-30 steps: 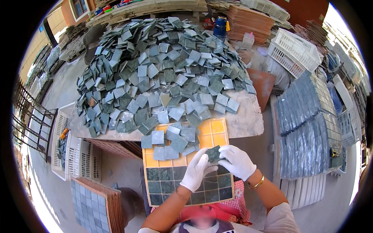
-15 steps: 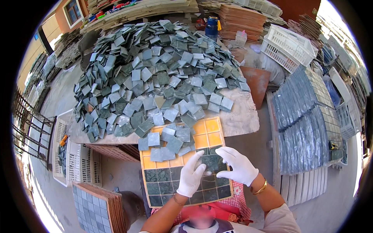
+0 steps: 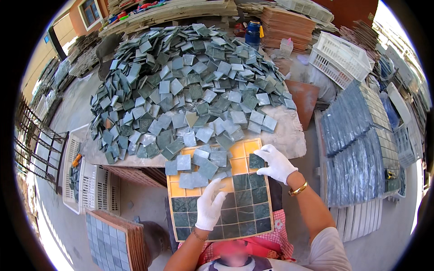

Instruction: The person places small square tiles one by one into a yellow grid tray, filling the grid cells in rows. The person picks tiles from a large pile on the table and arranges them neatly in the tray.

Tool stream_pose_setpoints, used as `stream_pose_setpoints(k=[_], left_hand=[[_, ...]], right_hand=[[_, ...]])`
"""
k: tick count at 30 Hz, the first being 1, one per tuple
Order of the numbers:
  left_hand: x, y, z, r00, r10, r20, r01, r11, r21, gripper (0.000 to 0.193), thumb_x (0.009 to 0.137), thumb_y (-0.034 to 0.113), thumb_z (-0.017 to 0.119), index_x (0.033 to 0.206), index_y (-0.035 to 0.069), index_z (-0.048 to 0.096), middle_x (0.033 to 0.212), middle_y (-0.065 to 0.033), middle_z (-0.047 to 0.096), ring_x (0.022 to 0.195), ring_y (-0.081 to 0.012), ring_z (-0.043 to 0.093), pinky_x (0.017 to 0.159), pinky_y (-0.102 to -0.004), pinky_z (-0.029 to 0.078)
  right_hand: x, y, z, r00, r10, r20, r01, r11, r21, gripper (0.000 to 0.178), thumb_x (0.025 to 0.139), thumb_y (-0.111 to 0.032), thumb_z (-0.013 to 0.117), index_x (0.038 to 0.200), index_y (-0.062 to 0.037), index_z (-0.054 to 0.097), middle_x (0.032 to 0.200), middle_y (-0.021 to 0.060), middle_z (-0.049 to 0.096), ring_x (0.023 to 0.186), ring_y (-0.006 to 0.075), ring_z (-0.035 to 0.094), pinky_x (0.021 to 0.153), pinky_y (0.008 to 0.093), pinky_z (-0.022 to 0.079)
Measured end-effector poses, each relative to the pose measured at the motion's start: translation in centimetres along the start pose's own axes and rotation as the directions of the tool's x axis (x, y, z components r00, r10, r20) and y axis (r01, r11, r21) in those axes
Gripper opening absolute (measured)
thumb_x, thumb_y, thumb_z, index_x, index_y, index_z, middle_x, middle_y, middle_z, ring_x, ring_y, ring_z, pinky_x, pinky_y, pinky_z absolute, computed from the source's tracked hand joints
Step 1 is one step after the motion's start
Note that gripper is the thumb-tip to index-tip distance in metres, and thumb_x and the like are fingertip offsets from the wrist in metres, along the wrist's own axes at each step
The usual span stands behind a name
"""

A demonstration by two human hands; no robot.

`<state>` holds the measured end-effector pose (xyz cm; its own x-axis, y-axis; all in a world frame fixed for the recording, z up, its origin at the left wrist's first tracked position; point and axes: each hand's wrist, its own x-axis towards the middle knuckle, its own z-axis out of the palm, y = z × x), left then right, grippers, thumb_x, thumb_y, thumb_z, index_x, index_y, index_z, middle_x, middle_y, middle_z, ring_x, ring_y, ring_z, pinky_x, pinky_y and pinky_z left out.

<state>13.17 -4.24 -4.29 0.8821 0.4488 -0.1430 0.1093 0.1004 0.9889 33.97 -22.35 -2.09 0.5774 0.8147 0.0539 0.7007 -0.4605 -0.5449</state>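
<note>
A gridded orange tray [image 3: 238, 166] lies before me, its near rows filled with dark green square stone tiles. At its right edge my gloved right hand [image 3: 276, 166] has thumb and fingers closed on one dark green tile [image 3: 256, 161], which sits in or just over a cell of the right column. My gloved left hand [image 3: 210, 207] hovers over the middle rows with thumb and fingers apart, nothing visible in it. Several loose tiles [image 3: 207, 169] lie heaped on the tray's far left part, beyond the left hand.
A big pile of loose tiles [image 3: 194, 92] covers the table [image 3: 289, 135] beyond the tray. Shrink-wrapped tile stacks [image 3: 348, 144] stand on a pallet at right. White plastic crates [image 3: 97, 187] stand at left, near a stack of tiled boards [image 3: 108, 239].
My right hand has moved away and right to the tray's right column, with a tile at its fingertips. My left hand has drawn back left, uncovering more filled cells.
</note>
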Motion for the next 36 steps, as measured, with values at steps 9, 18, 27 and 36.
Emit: stream_pose_setpoints(k=[9,18,27,36], left_hand=[[-0.3,0.0,2.2,0.856,0.430,0.287,-0.500,0.549,0.670,0.042,0.080,0.007,0.065,0.122,0.002,0.058,0.119,-0.0173,0.061,0.108,-0.0346,0.059,0.094,-0.0421,0.046],[0.8,-3.0,7.0,0.789,0.399,0.466,-0.582,0.247,0.774,0.062,0.076,0.028,0.072,0.130,0.003,0.053,0.137,-0.0156,0.050,0.132,-0.0311,0.041,0.111,-0.0535,0.027],[2.7,-1.9,8.0,0.842,0.344,0.415,-0.517,0.297,0.803,0.078,0.077,0.040,0.071,0.139,0.001,0.043,0.147,-0.0165,0.040,0.136,-0.0315,0.036,0.113,-0.0511,0.025],[0.3,-2.6,4.8,0.854,0.343,0.392,-0.490,0.278,0.826,0.084,0.073,0.038,0.075,0.138,-0.003,0.041,0.145,-0.0213,0.040,0.136,-0.0343,0.036,0.114,-0.0474,0.024]], right_hand=[[0.4,0.6,1.2,0.984,-0.093,0.149,0.096,0.995,-0.018,0.042,0.081,-0.010,0.065,0.122,-0.0030,0.058,0.120,0.0170,0.052,0.107,0.0330,0.055,0.098,0.0390,0.044],[1.1,0.7,0.8,0.988,-0.094,0.121,0.106,0.990,-0.097,0.044,0.076,-0.012,0.069,0.118,-0.0047,0.060,0.116,0.0145,0.055,0.111,0.0338,0.053,0.097,0.0401,0.044],[-0.7,-0.5,0.8,0.990,0.056,-0.127,-0.036,0.988,0.150,0.052,0.080,-0.013,0.069,0.129,-0.0043,0.053,0.134,0.0196,0.049,0.120,0.0352,0.051,0.101,0.0389,0.044],[-4.5,-3.4,7.3,0.976,0.199,-0.092,-0.217,0.939,-0.266,0.082,0.086,-0.050,0.060,0.150,-0.0094,0.028,0.155,0.0250,0.017,0.143,0.0458,0.014,0.113,0.0599,0.015]])
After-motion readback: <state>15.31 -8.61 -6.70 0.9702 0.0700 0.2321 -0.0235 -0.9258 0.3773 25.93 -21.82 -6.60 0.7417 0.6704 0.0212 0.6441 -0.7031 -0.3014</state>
